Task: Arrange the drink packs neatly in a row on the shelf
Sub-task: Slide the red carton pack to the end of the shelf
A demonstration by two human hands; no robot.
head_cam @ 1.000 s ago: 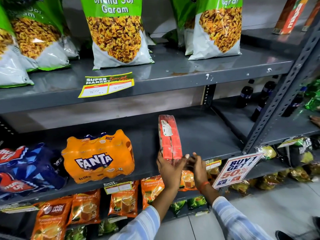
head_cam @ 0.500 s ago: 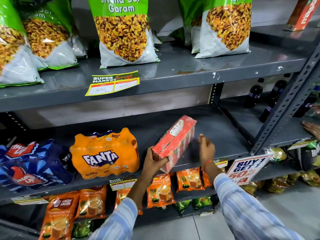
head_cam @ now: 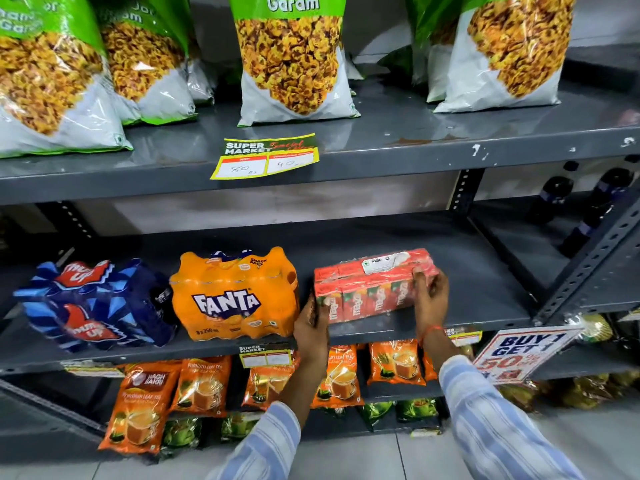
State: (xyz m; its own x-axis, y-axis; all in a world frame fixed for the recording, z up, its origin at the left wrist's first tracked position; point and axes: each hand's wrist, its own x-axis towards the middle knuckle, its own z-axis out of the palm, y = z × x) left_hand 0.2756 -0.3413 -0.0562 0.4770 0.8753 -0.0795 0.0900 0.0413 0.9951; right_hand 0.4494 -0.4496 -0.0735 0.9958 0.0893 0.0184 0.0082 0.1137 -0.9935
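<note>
A red shrink-wrapped pack of juice cartons [head_cam: 370, 289] lies lengthwise on the grey middle shelf [head_cam: 478, 289], its long side facing me. My left hand [head_cam: 311, 322] grips its left end and my right hand [head_cam: 429, 296] grips its right end. Just left of it stands an orange Fanta pack [head_cam: 233, 296], a narrow gap between them. Further left a blue Thums Up pack [head_cam: 93, 303] sits tilted, angled toward the shelf's front edge.
Green and white snack bags [head_cam: 294, 60] line the upper shelf. Orange tea pouches [head_cam: 394, 362] fill the shelf below. A "Buy 1 Get 1" sign [head_cam: 516, 355] hangs at the right post. Dark bottles [head_cam: 554, 199] stand on the adjoining right shelf. Bare shelf lies right of the red pack.
The red pack stood end-on a second ago; both hands have swung it round, and its long side now faces front beside the Fanta pack.
</note>
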